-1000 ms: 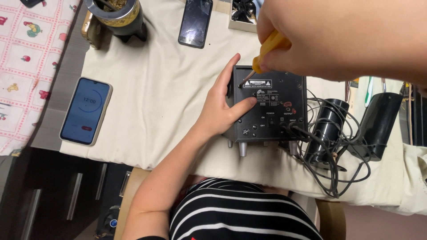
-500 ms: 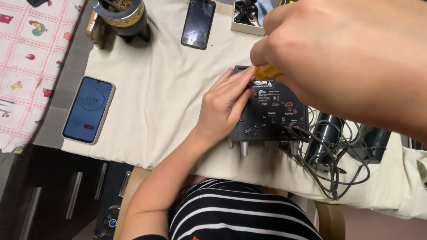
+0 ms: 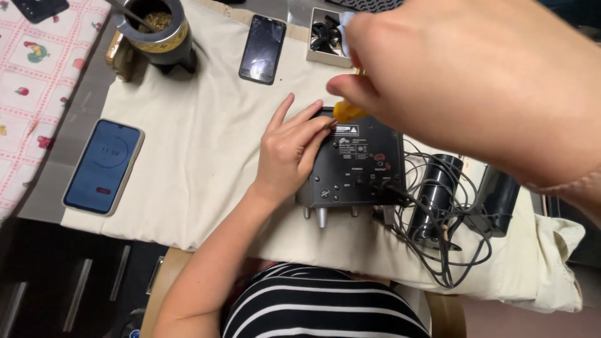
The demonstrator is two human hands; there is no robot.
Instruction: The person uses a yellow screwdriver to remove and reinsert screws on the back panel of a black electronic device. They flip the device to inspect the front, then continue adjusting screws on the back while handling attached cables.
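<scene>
The left hand [image 3: 289,149] lies flat on the left side of a black box [image 3: 357,164], fingers [image 3: 311,119] spread open, holding nothing. The box sits in the middle of the cloth [image 3: 200,150] on the counter. The right hand [image 3: 476,81], big and blurry up close, has its fingers closed on a yellow tool [image 3: 348,111] at the box's far edge. Two black speakers [image 3: 463,194] with tangled wires [image 3: 438,250] lie right of the box. A blue phone [image 3: 103,166] lies far left.
</scene>
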